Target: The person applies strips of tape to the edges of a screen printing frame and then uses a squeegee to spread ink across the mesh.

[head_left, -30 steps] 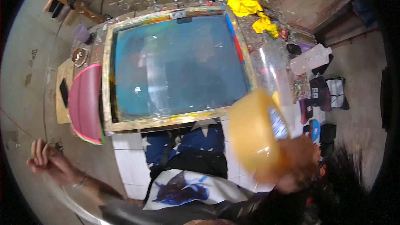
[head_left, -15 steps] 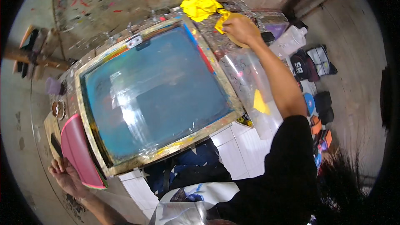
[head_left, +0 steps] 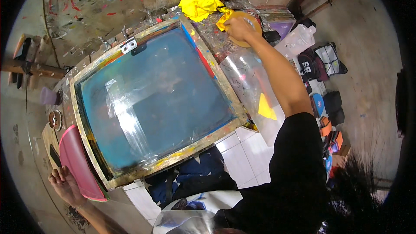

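Observation:
My right hand [head_left: 238, 29] reaches to the far right and pinches a loose corner of yellow cloth [head_left: 223, 20]. Under and behind that hand lies a round tan roll of tape [head_left: 251, 18]. Beside the corner is the bunched yellow cloth [head_left: 199, 4]. My left hand [head_left: 69, 189] is at the lower left, palm up, fingers loosely bent and apart, with nothing seen in it. It is close to a curved pink sheet [head_left: 76, 160] and a dark strip [head_left: 55, 155] on a wooden board. Between my hands lies a framed screen [head_left: 173, 99] with blue-grey mesh and clear tape across it.
A hinge clamp [head_left: 128, 46] grips the screen's far edge. Clear plastic sheet [head_left: 247, 76] with a yellow scrap [head_left: 266, 107] lies right of it. Beyond are a translucent jug [head_left: 298, 41] and bags on the floor. A purple cup [head_left: 50, 96] stands at left.
The whole view has shifted slightly. My right hand has moved a little left at the cloth corner, and more of the tape roll shows. My left hand stays near the pink sheet.

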The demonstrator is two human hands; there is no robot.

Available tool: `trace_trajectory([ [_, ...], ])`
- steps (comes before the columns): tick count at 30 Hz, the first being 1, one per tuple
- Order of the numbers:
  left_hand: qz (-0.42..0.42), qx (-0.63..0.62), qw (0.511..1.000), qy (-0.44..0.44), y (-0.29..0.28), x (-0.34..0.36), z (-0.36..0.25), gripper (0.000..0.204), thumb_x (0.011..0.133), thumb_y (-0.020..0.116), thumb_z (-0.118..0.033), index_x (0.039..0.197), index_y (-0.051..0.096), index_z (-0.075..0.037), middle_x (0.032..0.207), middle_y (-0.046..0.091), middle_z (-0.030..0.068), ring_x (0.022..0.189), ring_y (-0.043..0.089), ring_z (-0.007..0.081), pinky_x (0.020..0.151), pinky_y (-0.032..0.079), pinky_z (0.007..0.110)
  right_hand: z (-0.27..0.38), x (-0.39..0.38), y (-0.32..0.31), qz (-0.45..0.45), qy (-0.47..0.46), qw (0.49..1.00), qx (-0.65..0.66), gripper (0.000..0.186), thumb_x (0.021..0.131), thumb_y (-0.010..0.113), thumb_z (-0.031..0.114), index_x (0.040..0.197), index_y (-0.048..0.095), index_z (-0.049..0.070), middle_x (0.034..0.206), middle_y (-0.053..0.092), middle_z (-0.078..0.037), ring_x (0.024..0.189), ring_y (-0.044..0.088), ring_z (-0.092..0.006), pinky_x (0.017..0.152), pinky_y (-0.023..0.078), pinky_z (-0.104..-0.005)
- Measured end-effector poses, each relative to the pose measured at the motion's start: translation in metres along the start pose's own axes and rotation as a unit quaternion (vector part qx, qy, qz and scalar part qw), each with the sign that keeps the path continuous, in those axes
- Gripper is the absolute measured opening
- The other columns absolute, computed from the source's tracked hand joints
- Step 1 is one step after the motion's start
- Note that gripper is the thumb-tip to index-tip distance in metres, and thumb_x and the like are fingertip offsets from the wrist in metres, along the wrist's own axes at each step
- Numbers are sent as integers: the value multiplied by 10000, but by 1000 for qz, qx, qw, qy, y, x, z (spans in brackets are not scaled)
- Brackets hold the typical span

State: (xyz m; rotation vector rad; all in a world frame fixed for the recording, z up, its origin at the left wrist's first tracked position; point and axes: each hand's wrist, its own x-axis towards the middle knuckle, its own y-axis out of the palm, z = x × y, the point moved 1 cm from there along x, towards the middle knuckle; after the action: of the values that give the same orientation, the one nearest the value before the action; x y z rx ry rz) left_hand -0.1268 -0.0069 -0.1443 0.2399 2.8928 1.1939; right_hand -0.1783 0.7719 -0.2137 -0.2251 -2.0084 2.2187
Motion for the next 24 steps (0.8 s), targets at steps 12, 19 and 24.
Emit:
trace_trajectory([
  [12, -96, 245, 957, 122, 4, -18, -26, 316, 1030, 570, -179, 778, 401, -90, 736, 411, 9, 685, 438, 124, 909, 498, 353, 65, -30, -75, -30, 25, 999, -10, 628, 865, 698, 310, 1395, 530, 18, 1245, 640, -262, 1151, 615, -423, 978, 490, -473],
  [19, 13, 152, 985, 86, -15, -22, -26, 266, 1012, 551, -116, 763, 456, -113, 698, 444, 12, 661, 446, 140, 835, 462, 340, 216, -271, -164, -29, -371, 791, 485, 509, 832, 726, 256, 1245, 612, -18, 1200, 675, -151, 1075, 660, -254, 918, 504, -361],
  [24, 150, 91, 983, 57, 1, -14, -11, 296, 979, 528, -13, 711, 456, -117, 714, 464, 6, 667, 443, 153, 865, 461, 372, 251, -313, -140, -105, -393, 768, 495, 383, 850, 712, 196, 1156, 632, -20, 1122, 679, -140, 999, 657, -242, 860, 508, -344],
])
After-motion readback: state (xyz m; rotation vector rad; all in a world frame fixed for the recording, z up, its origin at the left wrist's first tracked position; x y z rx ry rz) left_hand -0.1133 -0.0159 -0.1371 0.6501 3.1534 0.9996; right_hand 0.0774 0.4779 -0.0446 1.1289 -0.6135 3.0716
